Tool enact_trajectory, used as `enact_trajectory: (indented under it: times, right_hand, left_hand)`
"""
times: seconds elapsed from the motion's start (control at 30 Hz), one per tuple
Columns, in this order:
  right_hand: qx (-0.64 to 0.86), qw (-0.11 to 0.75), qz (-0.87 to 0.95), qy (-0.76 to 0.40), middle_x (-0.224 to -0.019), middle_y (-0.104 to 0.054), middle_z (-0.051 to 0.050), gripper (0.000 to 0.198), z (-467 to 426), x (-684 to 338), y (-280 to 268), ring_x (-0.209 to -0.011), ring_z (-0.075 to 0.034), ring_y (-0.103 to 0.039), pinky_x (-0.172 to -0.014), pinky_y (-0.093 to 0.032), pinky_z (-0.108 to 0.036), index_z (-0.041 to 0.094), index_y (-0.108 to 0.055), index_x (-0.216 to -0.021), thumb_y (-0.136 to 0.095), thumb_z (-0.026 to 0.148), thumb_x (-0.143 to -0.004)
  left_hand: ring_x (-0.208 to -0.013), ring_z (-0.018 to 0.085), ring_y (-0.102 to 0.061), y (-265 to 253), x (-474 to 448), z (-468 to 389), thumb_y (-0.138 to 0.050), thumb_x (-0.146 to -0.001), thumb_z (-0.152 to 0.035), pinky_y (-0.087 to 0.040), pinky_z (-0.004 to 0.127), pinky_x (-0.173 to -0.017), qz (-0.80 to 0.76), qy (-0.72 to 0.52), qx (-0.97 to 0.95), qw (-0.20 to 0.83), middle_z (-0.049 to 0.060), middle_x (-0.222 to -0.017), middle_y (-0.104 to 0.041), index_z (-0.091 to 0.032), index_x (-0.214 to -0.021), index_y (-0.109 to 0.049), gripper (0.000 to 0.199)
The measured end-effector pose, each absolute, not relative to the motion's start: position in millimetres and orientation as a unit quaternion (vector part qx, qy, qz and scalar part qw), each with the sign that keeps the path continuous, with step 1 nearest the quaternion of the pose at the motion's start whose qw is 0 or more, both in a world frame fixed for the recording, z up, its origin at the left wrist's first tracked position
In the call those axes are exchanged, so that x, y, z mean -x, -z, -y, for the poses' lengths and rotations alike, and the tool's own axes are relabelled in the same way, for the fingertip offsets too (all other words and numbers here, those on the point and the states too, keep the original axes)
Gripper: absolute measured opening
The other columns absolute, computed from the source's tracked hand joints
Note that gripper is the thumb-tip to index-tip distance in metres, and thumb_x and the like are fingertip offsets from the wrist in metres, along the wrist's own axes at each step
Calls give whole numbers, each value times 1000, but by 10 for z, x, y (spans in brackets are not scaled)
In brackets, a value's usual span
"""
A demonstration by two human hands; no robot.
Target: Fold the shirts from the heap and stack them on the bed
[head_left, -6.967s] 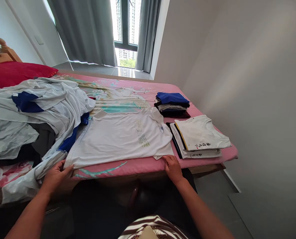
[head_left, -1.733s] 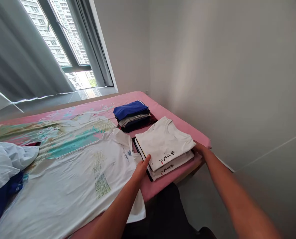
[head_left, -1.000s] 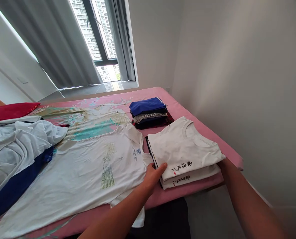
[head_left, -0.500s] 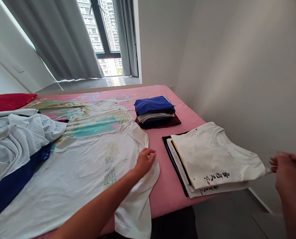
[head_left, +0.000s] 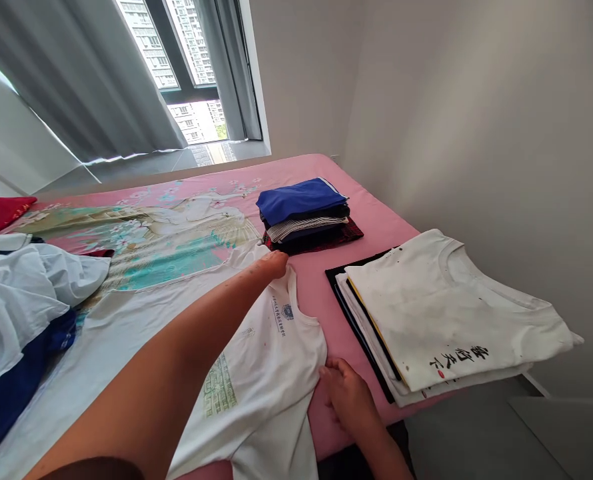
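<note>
A white T-shirt [head_left: 256, 373] with a greenish printed panel and a small blue crest lies spread on the bed. My left hand [head_left: 275, 263] reaches across to its far shoulder beside the collar, and its fingers are hidden from me. At the near shoulder edge is my right hand [head_left: 349, 395], fingers loosely bent and apart, fingertips meeting the cloth's border. To the right sits a stack of folded shirts, topped by a white T-shirt [head_left: 426, 313] with black lettering and a red mark.
Beyond my left hand stands a folded pile with a blue garment [head_left: 301, 199] on top. Crumpled white clothing [head_left: 41, 280] and dark blue cloth [head_left: 31, 373] lie at left, near a red item [head_left: 1, 212]. The pink bed [head_left: 376, 220] borders the wall.
My right hand has left the folded white T-shirt's far right side and come to the spread T-shirt's edge. My left hand has moved farther away, toward the far shoulder. The view has shifted slightly right.
</note>
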State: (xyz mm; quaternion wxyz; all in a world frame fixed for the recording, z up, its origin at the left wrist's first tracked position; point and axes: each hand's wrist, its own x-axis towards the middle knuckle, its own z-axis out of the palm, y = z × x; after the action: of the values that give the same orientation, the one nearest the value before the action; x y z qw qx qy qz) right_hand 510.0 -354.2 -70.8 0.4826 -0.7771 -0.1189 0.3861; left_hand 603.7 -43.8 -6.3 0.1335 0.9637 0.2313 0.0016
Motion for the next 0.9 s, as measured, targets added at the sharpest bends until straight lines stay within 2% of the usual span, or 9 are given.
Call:
enact_trajectory:
  times: [0.07,0.13,0.37,0.5,0.6,0.67,0.77,0.83,0.9]
  right_hand:
    - [793,486,144,-337,-58,-55,2,33,3472,-5112,696,-49,-12,-49,-46,-36,-22,21,-54,-78,-49,53,-80]
    - [793,515,149,-290,-56,-54,2,33,3454,-5094,706,-53,-12,-49,-50,-36,-22,20,-49,-68,-49,51,-80]
    - [772,566,111,-266,-52,-52,3,35,3491,-5045,826,-49,-12,-46,-44,-34,-21,21,-49,-69,-47,54,-81]
    - [771,557,86,-296,-49,-49,4,37,3464,-5078,843,-42,-11,-45,-39,-33,-21,21,-48,-69,-47,57,-81]
    - [766,540,60,-344,-48,-47,5,42,3435,-5123,802,-37,-12,-48,-33,-35,-21,21,-49,-75,-44,63,-81]
    - [762,529,45,-372,-47,-47,5,45,3415,-5159,761,-36,-14,-50,-30,-35,-22,21,-49,-77,-41,65,-81]
    - [763,521,39,-381,-47,-49,4,44,3397,-5196,714,-35,-14,-51,-28,-35,-21,20,-50,-77,-42,63,-82]
    - [767,522,42,-370,-47,-50,4,43,3399,-5202,700,-35,-14,-52,-27,-35,-20,19,-50,-77,-43,61,-82]
    - [771,526,46,-356,-48,-51,4,42,3408,-5199,701,-34,-13,-52,-28,-36,-20,19,-51,-81,-42,60,-84]
  left_hand:
    - [-98,27,-62,14,-6136,375,-61,-69,-17,-46,38,-89,-241,27,-963,118,8,-94,-70,-20,-84,-71,18]
    - [-103,26,-60,-39,-6223,322,-56,-75,-22,-45,38,-91,-245,35,-963,107,7,-101,-69,-23,-91,-71,21]
    - [-115,22,-54,238,-6332,415,-44,-84,-20,-41,33,-100,-212,28,-969,125,6,-122,-62,-22,-106,-67,32]
    - [-124,20,-47,420,-6296,575,-54,-78,-18,-37,28,-103,-178,48,-969,167,4,-133,-54,-23,-114,-64,37]
    - [-126,22,-46,341,-6186,665,-55,-81,-29,-35,32,-106,-185,25,-963,193,6,-137,-49,-22,-125,-56,44]
    - [-124,23,-46,234,-5967,802,-53,-84,-34,-34,37,-107,-195,-51,-956,213,10,-136,-49,-19,-125,-54,44]
    - [-118,23,-49,96,-5277,1258,-55,-82,-32,-39,37,-102,-128,-192,-940,252,12,-124,-54,-17,-111,-58,32]
    - [-107,21,-53,62,-4604,1690,-57,-82,-32,-43,36,-94,-60,-213,-935,278,9,-108,-58,-19,-101,-59,23]
    - [-95,20,-54,95,-3899,2118,-60,-80,-32,-44,36,-86,-6,-169,-942,289,7,-100,-58,-21,-96,-58,20]
